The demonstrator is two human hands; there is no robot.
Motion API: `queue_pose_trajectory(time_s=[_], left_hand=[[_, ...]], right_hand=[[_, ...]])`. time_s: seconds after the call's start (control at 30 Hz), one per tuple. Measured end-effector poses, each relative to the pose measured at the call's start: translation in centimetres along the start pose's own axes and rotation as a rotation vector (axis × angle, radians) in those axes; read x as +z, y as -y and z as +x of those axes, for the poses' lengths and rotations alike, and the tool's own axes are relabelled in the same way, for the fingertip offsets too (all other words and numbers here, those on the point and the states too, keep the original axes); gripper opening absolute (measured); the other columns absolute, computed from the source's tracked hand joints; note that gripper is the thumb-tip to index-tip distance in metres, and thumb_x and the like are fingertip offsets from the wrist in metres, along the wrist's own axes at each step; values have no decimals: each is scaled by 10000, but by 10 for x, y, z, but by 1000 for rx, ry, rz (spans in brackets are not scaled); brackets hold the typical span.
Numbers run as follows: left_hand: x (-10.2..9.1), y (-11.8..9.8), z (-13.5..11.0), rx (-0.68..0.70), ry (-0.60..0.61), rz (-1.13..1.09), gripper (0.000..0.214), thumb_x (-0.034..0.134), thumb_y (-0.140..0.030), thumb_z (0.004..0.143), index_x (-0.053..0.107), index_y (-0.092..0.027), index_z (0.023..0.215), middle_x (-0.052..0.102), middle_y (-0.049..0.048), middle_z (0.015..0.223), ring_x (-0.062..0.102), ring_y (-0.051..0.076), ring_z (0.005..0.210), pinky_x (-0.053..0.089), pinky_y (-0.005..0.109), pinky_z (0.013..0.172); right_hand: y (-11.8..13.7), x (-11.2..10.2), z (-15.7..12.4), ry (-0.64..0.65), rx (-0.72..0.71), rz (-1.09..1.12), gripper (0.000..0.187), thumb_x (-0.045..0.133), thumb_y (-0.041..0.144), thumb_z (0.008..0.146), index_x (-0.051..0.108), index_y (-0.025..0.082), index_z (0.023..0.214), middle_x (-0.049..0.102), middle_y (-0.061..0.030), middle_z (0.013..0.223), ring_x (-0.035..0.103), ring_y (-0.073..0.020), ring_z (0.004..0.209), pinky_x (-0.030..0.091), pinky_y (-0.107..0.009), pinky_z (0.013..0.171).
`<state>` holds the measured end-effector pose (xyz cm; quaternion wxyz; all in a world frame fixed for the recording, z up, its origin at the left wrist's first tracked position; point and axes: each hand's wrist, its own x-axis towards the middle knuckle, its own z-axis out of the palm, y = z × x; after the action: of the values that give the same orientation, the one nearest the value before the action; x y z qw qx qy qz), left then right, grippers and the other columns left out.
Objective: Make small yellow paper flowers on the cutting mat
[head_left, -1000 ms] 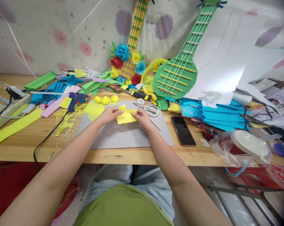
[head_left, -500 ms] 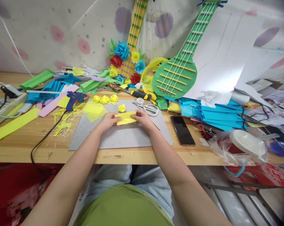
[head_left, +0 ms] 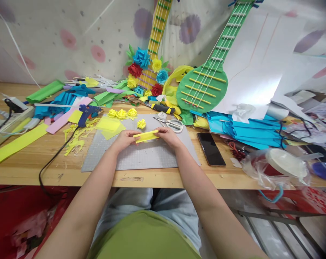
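Note:
My left hand (head_left: pixel 124 139) and my right hand (head_left: pixel 169 136) each pinch one end of a folded yellow paper strip (head_left: pixel 147 136), held just above the grey cutting mat (head_left: pixel 141 156). The strip now looks narrow and long. A small yellow paper flower (head_left: pixel 141 123) lies on the mat just beyond the strip. Three more yellow flowers (head_left: pixel 122 113) sit in a row at the mat's far left corner. Yellow paper sheets (head_left: pixel 110 126) lie to the left of my hands.
Scissors (head_left: pixel 171 123) and a tape roll (head_left: pixel 162 116) lie past my right hand. A black phone (head_left: pixel 210 144) rests to the right. A blue glue gun (head_left: pixel 86 112) with its cord lies on the left. Two paper guitars (head_left: pixel 203 84) lean on the wall amid coloured paper scraps.
The yellow paper has been folded from a wide sheet into a narrow strip between my hands. The small yellow flower behind it has come into full view.

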<state>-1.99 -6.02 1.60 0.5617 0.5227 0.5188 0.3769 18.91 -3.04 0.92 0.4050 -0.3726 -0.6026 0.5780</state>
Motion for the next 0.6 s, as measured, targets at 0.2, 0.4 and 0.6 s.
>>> queue_pose_trajectory(time_s=[0.2, 0.4, 0.6], left_hand=[[0, -5, -9, 60, -30, 3, 555, 693, -339, 519, 615, -102, 1015, 661, 101, 921, 610, 198, 791, 512, 308, 641], [-6, -6, -8, 70, 67, -117, 529, 543, -367, 612, 587, -95, 1063, 623, 137, 1035, 602, 231, 869, 512, 333, 664], [8, -12, 0, -62, 83, -100, 479, 515, -511, 674, 630, -101, 895, 663, 134, 863, 632, 210, 739, 504, 299, 592]], right_hand=[[1, 3, 0, -25, 8, 5, 186, 524, 209, 588, 664, 177, 708, 612, 4, 699, 504, -99, 640, 407, -213, 562], [0, 6, 1, -24, 1, 17, 225, 453, 148, 553, 659, 176, 638, 614, 2, 672, 493, -91, 595, 408, -226, 583], [0, 9, 1, -1, -14, 0, 215, 433, 146, 549, 638, 174, 608, 603, 4, 674, 495, -94, 616, 407, -222, 581]])
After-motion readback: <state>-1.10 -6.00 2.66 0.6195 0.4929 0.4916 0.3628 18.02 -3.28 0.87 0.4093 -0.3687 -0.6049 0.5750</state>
